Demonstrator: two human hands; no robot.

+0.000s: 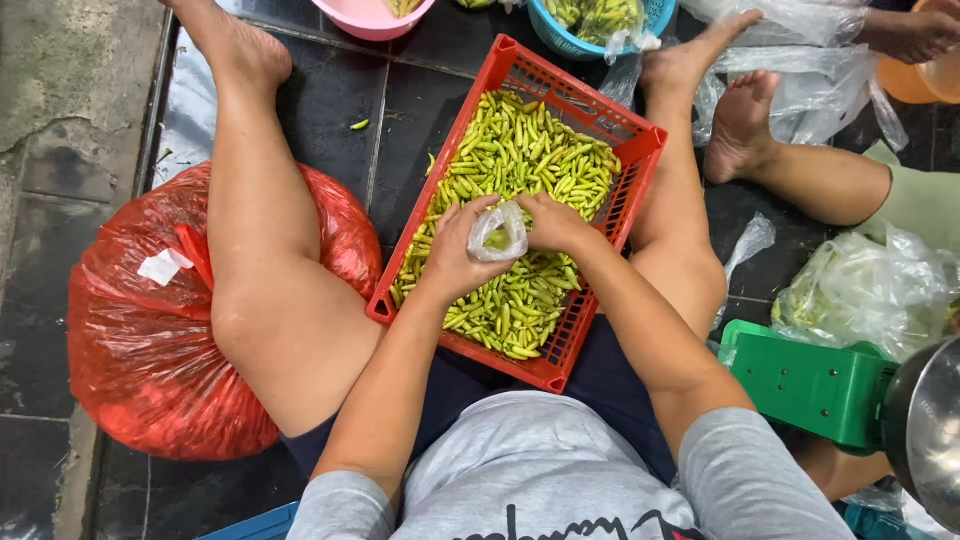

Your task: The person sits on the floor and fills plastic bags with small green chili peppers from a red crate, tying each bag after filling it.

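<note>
Red crate (640, 150) brims with green chillies (520, 150) between the knees; over them the left hand (455, 255) and right hand (550, 222) both pinch a small clear bag (499, 232), held between them

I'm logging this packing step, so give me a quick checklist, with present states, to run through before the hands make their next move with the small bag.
1. Small clear bag held by both hands: ok.
2. Left hand grips bag: ok.
3. Right hand at bag mouth: ok.
4. Red crate stocked with green chillies: ok.
5. Bag fill level: cannot tell.
6. Floor free of strays: not ok, loose chilli outside the crate.
</note>
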